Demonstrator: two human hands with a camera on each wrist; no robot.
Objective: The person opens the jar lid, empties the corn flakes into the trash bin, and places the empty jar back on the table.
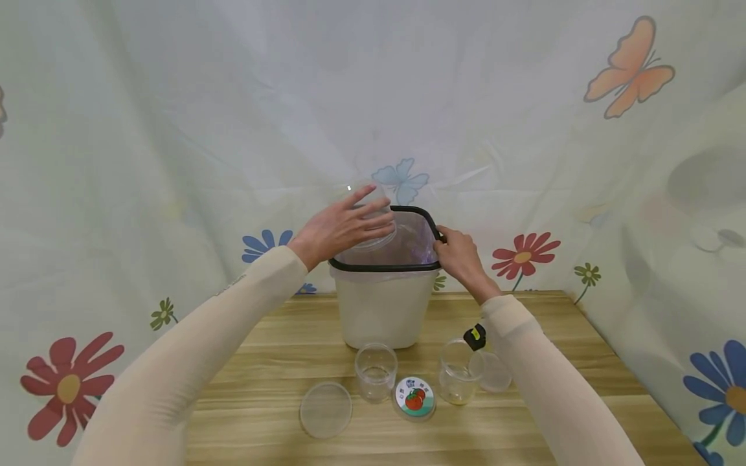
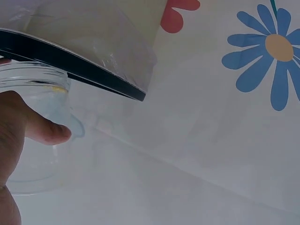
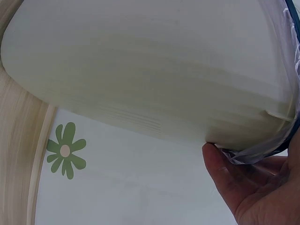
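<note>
Nearest you on the wooden table (image 1: 583,362), a flat clear lid (image 1: 326,409), an empty clear jar (image 1: 375,372), a tomato-labelled lid (image 1: 414,397) and a second jar (image 1: 458,380) lie in a row just before the white bin (image 1: 381,310). Beyond them, your right hand (image 1: 460,259) grips the bin's black rim (image 1: 434,230) at its right side, thumb under the plastic liner (image 3: 262,150). Farthest, your left hand (image 1: 340,226) holds a clear jar (image 2: 33,136), fingers curled round it, tilted over the bin's open mouth before the flowered curtain (image 1: 175,129).

Two jars (image 1: 375,371), lids (image 1: 326,409), table (image 1: 583,362)
</note>
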